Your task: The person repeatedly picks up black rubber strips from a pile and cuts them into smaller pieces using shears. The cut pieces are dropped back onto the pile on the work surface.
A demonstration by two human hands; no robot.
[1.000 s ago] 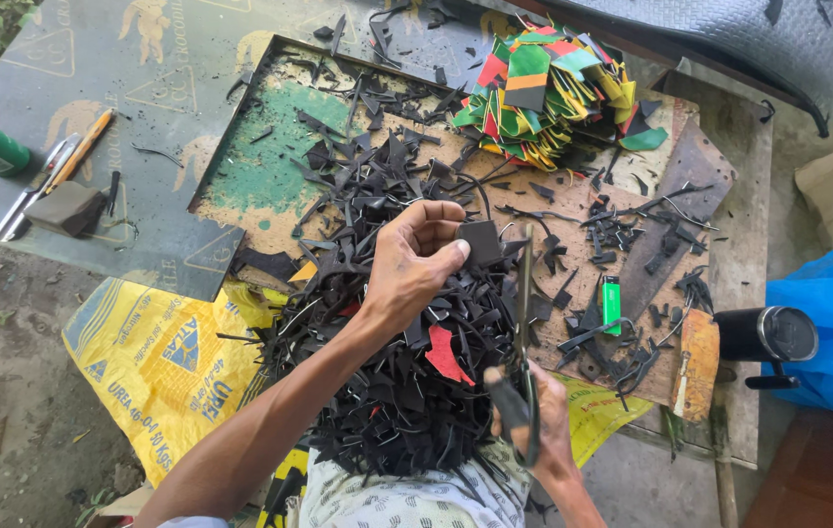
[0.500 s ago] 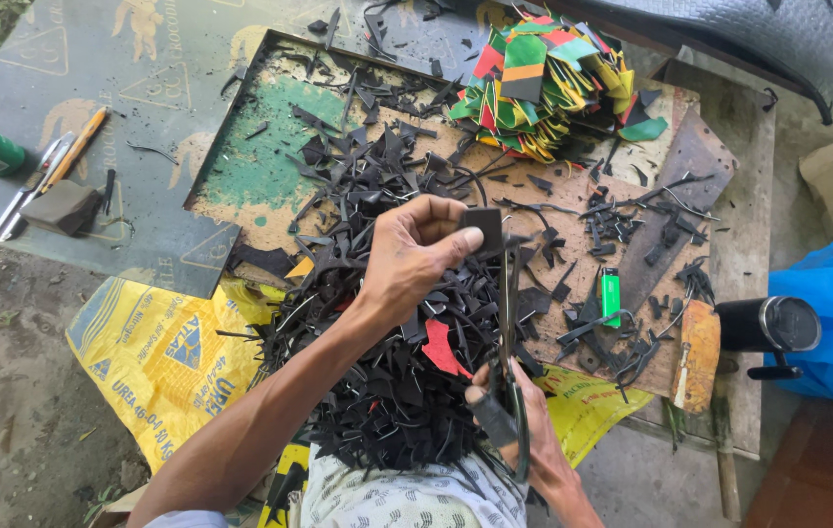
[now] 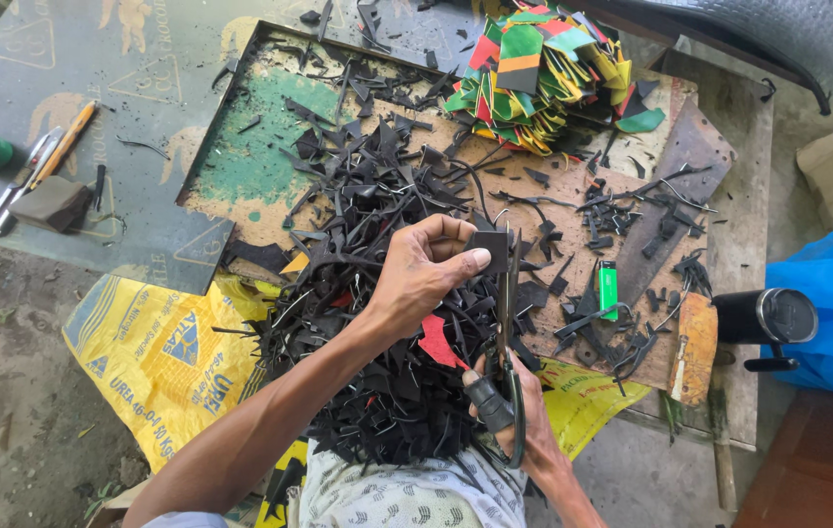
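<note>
Work board [image 3: 241,176]: flat brown panel with worn green paint, lying on a dark printed sheet; carries nearly everything else in view
Scrap heap [image 3: 368,323]: large mound of black rubber-like offcuts and strips, spilling from the board toward the person's lap; one red scrap [image 3: 436,342] shows just below the left hand
Coloured stack [image 3: 544,73]: green, yellow, red and orange cut pieces piled at the far edge of the board, well apart from both hands
Left hand [image 3: 421,274]: forearm comes up from the lower left, wrist raised above the heap; thumb and fingers pinched together on a small black square piece [image 3: 492,249], held out to the blades
Right hand [image 3: 524,420]: low and close to the body, wrapped shut around the handles of the scissors [image 3: 509,332]; blades point up and away, tips at the black piece
Green lighter [image 3: 608,289]: lies on the board right of the scissors, untouched
Doing the cut well (judgement): keep the pinch clear of the blade line, thumb back from the edge; hold the piece flat and square to the blades; feed it deep toward the pivot, where stiff material likely shears cleanest; steady the right wrist so the line stays straight
</note>
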